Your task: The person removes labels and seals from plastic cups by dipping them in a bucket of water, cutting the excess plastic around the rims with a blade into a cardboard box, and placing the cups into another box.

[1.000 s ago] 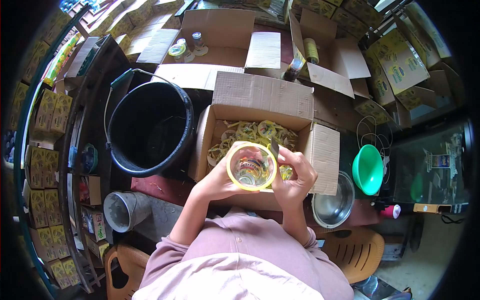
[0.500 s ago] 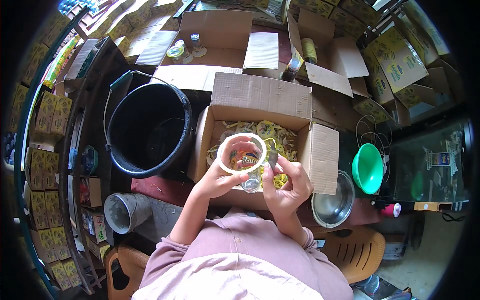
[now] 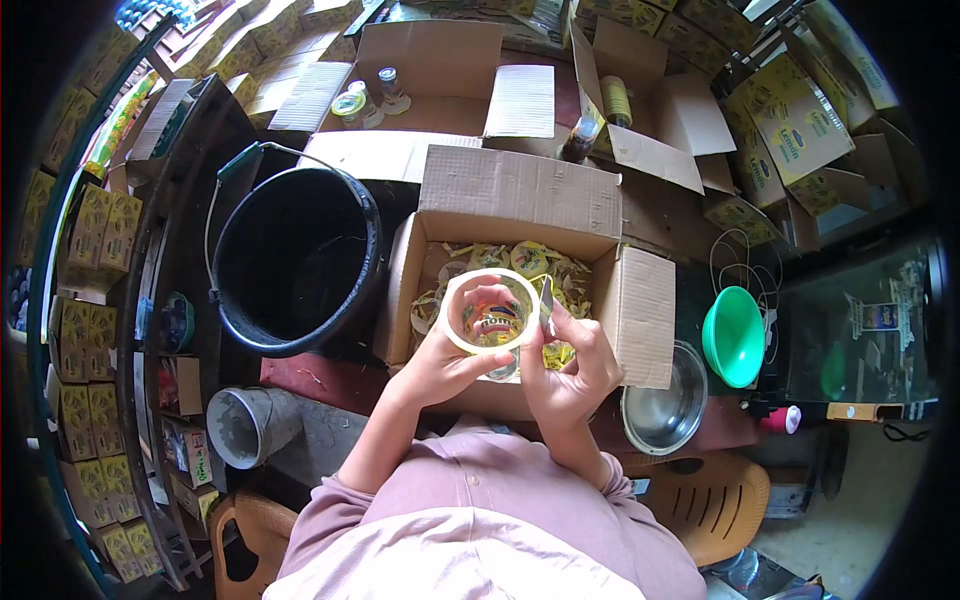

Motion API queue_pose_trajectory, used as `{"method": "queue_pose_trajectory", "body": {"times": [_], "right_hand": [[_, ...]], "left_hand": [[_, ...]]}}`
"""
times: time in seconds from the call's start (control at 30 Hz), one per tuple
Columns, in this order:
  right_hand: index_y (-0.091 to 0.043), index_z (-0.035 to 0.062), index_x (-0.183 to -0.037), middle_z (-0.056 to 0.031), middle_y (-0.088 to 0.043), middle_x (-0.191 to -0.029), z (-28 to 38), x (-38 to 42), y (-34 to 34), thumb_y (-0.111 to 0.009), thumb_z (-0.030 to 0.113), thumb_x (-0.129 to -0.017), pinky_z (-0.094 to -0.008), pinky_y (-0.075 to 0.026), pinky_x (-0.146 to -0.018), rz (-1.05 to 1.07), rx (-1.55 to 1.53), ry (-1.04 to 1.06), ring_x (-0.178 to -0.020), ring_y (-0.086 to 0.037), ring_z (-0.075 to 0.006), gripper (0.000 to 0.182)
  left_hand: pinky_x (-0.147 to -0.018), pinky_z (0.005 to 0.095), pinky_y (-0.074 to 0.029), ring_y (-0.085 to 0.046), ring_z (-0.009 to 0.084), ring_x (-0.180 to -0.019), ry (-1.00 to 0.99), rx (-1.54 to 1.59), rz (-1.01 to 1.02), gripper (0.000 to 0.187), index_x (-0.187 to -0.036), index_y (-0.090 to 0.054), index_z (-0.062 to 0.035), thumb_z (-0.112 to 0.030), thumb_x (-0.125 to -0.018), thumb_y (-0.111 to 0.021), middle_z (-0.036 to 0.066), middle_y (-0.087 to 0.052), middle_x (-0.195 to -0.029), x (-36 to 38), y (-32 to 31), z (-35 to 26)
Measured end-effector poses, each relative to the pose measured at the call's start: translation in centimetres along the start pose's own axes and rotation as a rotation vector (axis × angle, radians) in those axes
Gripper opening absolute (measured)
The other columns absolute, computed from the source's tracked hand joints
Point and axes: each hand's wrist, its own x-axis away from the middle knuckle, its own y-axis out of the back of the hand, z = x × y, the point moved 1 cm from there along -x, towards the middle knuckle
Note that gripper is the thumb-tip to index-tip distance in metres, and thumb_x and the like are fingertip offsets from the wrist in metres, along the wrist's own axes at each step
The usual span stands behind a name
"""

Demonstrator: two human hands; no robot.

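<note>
My left hand is wrapped around a clear printed plastic cup, its mouth and pale rim facing up toward me. Between the thumb and fingers of my right hand is a small thin metal blade, standing upright against the cup's right rim. A narrow yellow strip shows by the blade's tip. Under both hands is an open cardboard box with yellow-and-clear plastic scraps and printed round lids inside. The cup's underside is mostly hidden.
Left of the box stands a black bucket, with a grey bucket below it. To the right are a steel bowl and a green bowl. Behind, one open carton holds cups; another holds a yellow stack.
The cup has tipped slightly, so less of its base shows below my left hand. My right hand has shifted a little left, and the blade now stands more upright against the rim.
</note>
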Motion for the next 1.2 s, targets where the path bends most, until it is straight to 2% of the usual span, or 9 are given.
{"method": "queue_pose_trajectory", "body": {"times": [0.1,0.2,0.3,0.47,0.57,0.77,1.2], "right_hand": [[-0.064,0.0036,-0.095,-0.0066,-0.061,-0.07,-0.1,-0.1,0.0,-0.067,-0.002,-0.064,-0.0249,-0.047,-0.05,0.019,0.015,-0.007,-0.057,-0.06,-0.0147,0.031],[-0.064,0.003,-0.095,-0.0068,-0.061,-0.07,-0.3,-0.3,0.0,-0.067,-0.004,-0.064,-0.0247,-0.047,-0.052,0.029,0.024,0.008,-0.057,-0.059,-0.0147,0.032],[-0.064,0.0022,-0.095,-0.0071,-0.061,-0.07,-0.6,-0.9,0.0,-0.067,-0.006,-0.063,-0.0243,-0.047,-0.053,0.048,-0.012,-0.024,-0.057,-0.059,-0.0139,0.033],[-0.064,0.0016,-0.094,-0.0079,-0.06,-0.068,-1.0,-0.5,0.3,-0.067,-0.006,-0.065,-0.024,-0.048,-0.054,0.027,-0.129,-0.169,-0.058,-0.06,-0.013,0.03],[-0.064,0.0016,-0.092,-0.0082,-0.06,-0.068,-0.3,-0.2,0.8,-0.066,-0.006,-0.066,-0.0236,-0.048,-0.054,0.034,-0.132,-0.18,-0.058,-0.06,-0.0135,0.027],[-0.065,0.0014,-0.09,-0.0084,-0.06,-0.068,0.0,-0.7,1.0,-0.066,-0.007,-0.065,-0.0237,-0.047,-0.053,0.057,-0.136,-0.078,-0.058,-0.06,-0.0139,0.026],[-0.065,0.0017,-0.091,-0.0081,-0.059,-0.068,0.0,-0.2,0.9,-0.066,-0.007,-0.064,-0.0238,-0.047,-0.053,0.069,-0.1,-0.061,-0.058,-0.058,-0.014,0.029]], "left_hand": [[-0.091,0.0316,-0.042,-0.042,0.018,-0.112,0.006,0.012,-0.023,0.071,-0.13,-0.027,-0.0064,-0.008,-0.074,-0.071,0.01,-0.042,-0.116,-0.1,0.0,0.0],[-0.092,0.0314,-0.042,-0.043,0.0181,-0.111,0.007,-0.113,0.014,0.07,-0.129,-0.029,-0.0055,-0.009,-0.074,-0.071,0.01,-0.042,-0.115,0.0,0.2,-0.2],[-0.092,0.0313,-0.041,-0.044,0.018,-0.111,0.018,-0.076,0.06,0.07,-0.129,-0.029,-0.0048,-0.009,-0.074,-0.071,0.01,-0.043,-0.115,0.1,0.4,-0.1],[-0.093,0.0316,-0.04,-0.043,0.0177,-0.112,0.036,0.038,0.039,0.069,-0.13,-0.028,-0.0048,-0.011,-0.075,-0.07,0.011,-0.042,-0.117,0.3,0.6,0.0],[-0.094,0.0315,-0.039,-0.043,0.0178,-0.112,0.039,0.113,0.016,0.069,-0.13,-0.028,-0.0041,-0.013,-0.076,-0.069,0.011,-0.042,-0.119,0.3,0.5,-0.1],[-0.096,0.0316,-0.036,-0.042,0.0178,-0.113,0.013,0.033,0.049,0.069,-0.13,-0.029,-0.0036,-0.012,-0.075,-0.069,0.011,-0.042,-0.119,0.4,0.4,-0.5],[-0.096,0.032,-0.036,-0.043,0.0182,-0.113,0.032,-0.033,0.046,0.07,-0.129,-0.03,-0.004,-0.011,-0.073,-0.071,0.01,-0.043,-0.117,0.4,0.5,-1.0]]}}
